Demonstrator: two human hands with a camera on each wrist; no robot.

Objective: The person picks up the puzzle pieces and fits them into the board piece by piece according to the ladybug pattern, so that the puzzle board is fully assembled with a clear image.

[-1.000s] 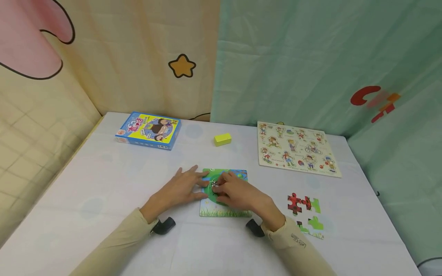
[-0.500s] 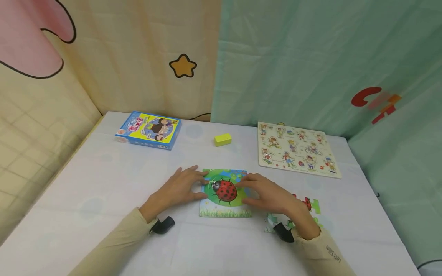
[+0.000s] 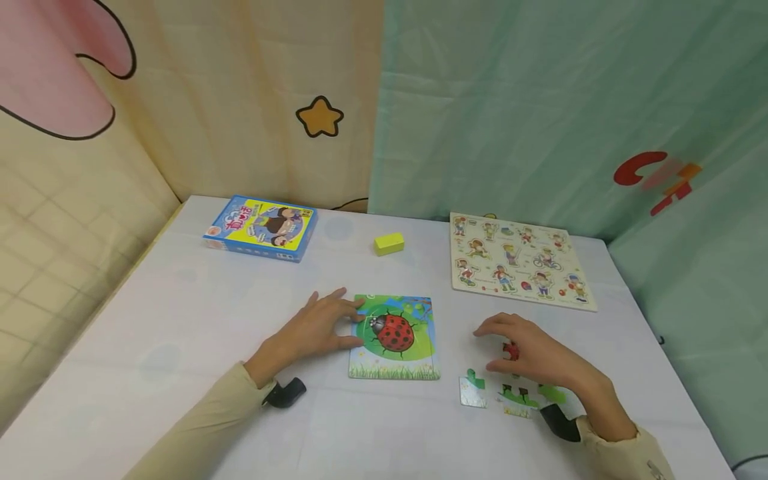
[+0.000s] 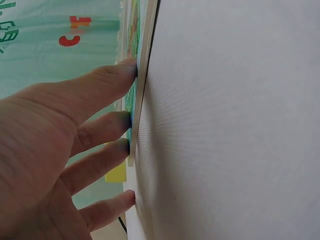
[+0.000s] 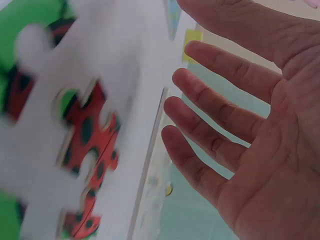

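Note:
A square ladybug puzzle board (image 3: 394,370) lies flat in the middle of the table in the head view. My left hand (image 3: 318,327) rests at its left edge, with thumb and fingertips on the rim; the left wrist view shows fingers (image 4: 100,165) stretched along that edge. Over to the right, my right hand (image 3: 534,350) hovers with spread fingers above loose puzzle pieces, holding nothing. A pale piece with a green knob (image 3: 473,393) lies left of its wrist. In the right wrist view, a red, black-spotted piece (image 5: 92,132) lies beside the fingers. The hand partly covers several pieces in the head view.
A blue-and-yellow game box (image 3: 261,228) lies at the back left. A small yellow block (image 3: 389,244) stands at the back middle. To its right lies a wooden picture board (image 3: 522,261) of children. Curtains (image 3: 510,120) hang behind the table.
My right hand has left the ladybug board and moved right to above the loose pieces, uncovering the ladybug picture. My left hand has stayed at the board's left edge.

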